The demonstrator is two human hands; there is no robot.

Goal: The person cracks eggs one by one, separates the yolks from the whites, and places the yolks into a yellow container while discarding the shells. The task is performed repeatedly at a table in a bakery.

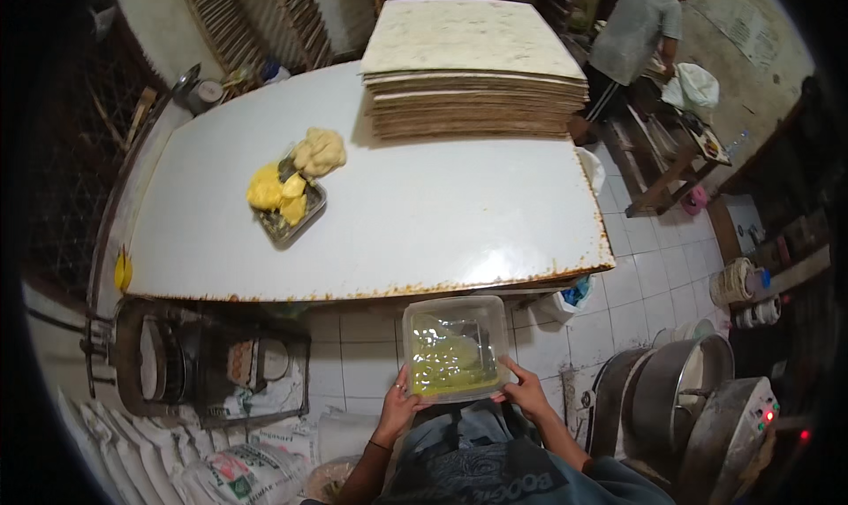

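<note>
I hold a clear plastic tub (455, 346) with yellow-green paste inside, below the near edge of the white table (424, 213). My left hand (399, 405) grips its lower left corner and my right hand (527, 390) grips its lower right corner. On the table's left part sits a small tray (296, 222) with yellow blocks (276, 191) and a pale dough lump (319, 151) beside it.
A tall stack of flat boards (473, 72) occupies the table's far side. Another person (632, 37) stands at the back right by a wooden bench. A metal mixer bowl (676, 399) is at my right, sacks (230, 470) and a rack at my left.
</note>
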